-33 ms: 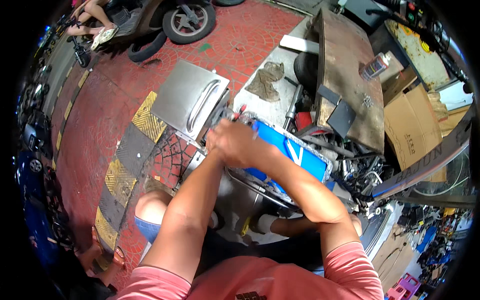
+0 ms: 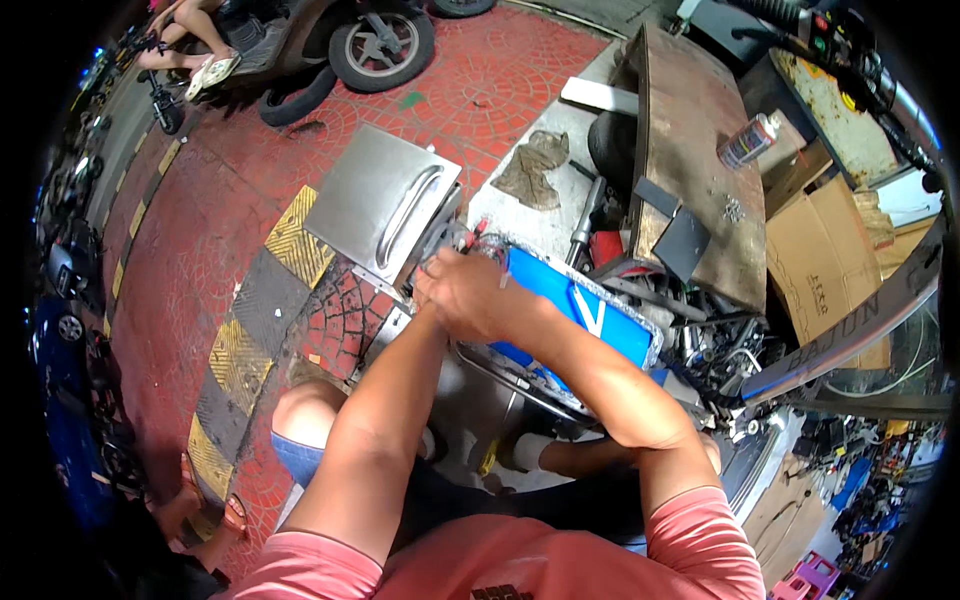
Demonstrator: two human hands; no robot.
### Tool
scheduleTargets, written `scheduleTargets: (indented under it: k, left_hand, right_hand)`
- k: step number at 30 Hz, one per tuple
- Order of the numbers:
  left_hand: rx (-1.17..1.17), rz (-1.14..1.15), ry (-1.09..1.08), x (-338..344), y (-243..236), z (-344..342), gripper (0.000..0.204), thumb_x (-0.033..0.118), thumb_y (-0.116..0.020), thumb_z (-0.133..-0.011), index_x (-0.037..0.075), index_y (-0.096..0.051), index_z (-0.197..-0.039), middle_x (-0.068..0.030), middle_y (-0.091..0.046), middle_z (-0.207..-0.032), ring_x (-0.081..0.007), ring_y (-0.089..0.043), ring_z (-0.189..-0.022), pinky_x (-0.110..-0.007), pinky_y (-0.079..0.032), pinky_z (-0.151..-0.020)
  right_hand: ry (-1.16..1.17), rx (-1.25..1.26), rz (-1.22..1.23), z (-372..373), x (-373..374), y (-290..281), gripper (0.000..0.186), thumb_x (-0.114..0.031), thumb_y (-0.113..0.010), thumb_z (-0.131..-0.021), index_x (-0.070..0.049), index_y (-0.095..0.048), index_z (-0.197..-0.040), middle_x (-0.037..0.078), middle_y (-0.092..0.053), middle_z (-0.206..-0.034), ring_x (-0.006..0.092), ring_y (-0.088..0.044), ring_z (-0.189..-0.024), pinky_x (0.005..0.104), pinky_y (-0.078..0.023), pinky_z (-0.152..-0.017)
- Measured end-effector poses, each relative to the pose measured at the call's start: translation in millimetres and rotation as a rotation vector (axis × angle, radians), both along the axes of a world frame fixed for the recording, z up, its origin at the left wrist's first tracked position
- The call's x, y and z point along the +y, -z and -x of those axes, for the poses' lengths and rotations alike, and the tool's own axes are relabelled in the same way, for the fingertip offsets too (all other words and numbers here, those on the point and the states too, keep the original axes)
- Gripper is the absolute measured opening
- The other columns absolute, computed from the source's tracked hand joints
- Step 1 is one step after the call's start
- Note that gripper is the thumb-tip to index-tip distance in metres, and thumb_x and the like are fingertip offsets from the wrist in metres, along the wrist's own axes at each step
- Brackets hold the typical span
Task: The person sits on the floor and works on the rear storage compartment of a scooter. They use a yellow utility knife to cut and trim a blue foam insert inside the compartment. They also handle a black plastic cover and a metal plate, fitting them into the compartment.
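My right hand (image 2: 478, 293) is curled at the near left end of a blue rectangular block (image 2: 545, 280), its back toward me. It covers most of my left hand (image 2: 428, 296), which meets it from the left, so the left fingers are hidden. What the two hands grip between them cannot be seen. The block has a speckled grey border and white strips on top. Just beyond my knuckles show a small red piece (image 2: 467, 240) and some clear, shiny material. Close by on the left stands a silver metal box (image 2: 370, 195) with a curved handle.
Beyond the block lie a crumpled brown cloth (image 2: 535, 170) and a worn wooden bench (image 2: 695, 130) with a spray can (image 2: 750, 140). Cardboard (image 2: 825, 265) leans at right. A yellow-black ramp (image 2: 265, 275) runs along the left; a scooter (image 2: 330, 45) stands far off.
The view has shifted very slightly. Both hands stay together at the block's end, with only a small movement of the right hand.
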State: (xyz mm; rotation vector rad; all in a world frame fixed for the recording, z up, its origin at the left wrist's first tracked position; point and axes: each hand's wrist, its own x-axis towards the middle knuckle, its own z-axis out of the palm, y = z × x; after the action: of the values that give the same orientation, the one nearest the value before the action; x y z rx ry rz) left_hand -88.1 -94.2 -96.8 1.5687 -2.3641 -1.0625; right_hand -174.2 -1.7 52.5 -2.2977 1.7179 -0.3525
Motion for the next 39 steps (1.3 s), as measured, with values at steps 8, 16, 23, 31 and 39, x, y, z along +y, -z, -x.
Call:
scheduleTargets:
  k: [8,16,23,31,39]
  left_hand:
    - [-0.088,-0.13,-0.295,12.7,-42.6,4.7,0.045,0.043,-0.073,-0.093,0.003,-0.082,-0.113,-0.026,-0.077,-0.117,-0.0429,-0.075,-0.112,-0.051,-0.058,-0.097]
    - [0.245,0.154,-0.401,29.1,-24.0,1.7,0.03,0.033,-0.066,-0.095,0.006,-0.077,-0.099,-0.0269,-0.075,-0.097,-0.0487,-0.072,-0.095,-0.059,-0.054,-0.086]
    - [0.12,0.223,0.038,29.2,-20.9,-2.3,0.025,0.031,-0.066,-0.094,0.01,-0.079,-0.096,-0.0211,-0.078,-0.093,-0.0433,-0.076,-0.09,-0.056,-0.058,-0.081]
    - [-0.018,0.334,0.251,2.7,40.3,3.3,0.027,0.036,-0.073,-0.088,0.011,-0.082,-0.089,-0.018,-0.079,-0.092,-0.0352,-0.079,-0.09,-0.046,-0.062,-0.081]
    - [0.158,0.548,0.299,4.4,70.1,-5.8,0.031,0.04,-0.07,-0.089,0.012,-0.082,-0.096,-0.009,-0.082,-0.092,-0.0322,-0.079,-0.089,-0.046,-0.063,-0.084]
  right_hand:
    - [0.236,-0.275,-0.071,65.5,-18.4,7.7,0.056,-0.006,-0.065,-0.086,-0.003,-0.065,-0.142,0.023,-0.071,-0.125,0.0408,-0.062,-0.126,0.0459,-0.05,-0.108]
    - [0.296,-0.302,-0.186,67.7,-11.1,4.1,0.058,-0.007,-0.065,-0.09,-0.005,-0.063,-0.148,0.025,-0.066,-0.137,0.0399,-0.06,-0.133,0.045,-0.047,-0.115]
    - [0.151,-0.167,-0.078,50.5,-15.0,13.7,0.054,-0.006,-0.071,-0.082,-0.008,-0.071,-0.136,0.018,-0.069,-0.133,0.0358,-0.056,-0.135,0.0462,-0.048,-0.112]
    - [0.129,-0.083,-0.157,36.6,-35.0,17.3,0.038,-0.007,-0.069,-0.081,-0.01,-0.077,-0.118,0.012,-0.07,-0.125,0.0319,-0.057,-0.133,0.0457,-0.051,-0.108]
    - [0.056,-0.324,0.412,11.7,9.1,2.3,0.035,-0.006,-0.071,-0.078,-0.004,-0.076,-0.113,0.016,-0.072,-0.125,0.0387,-0.063,-0.13,0.0486,-0.054,-0.105]
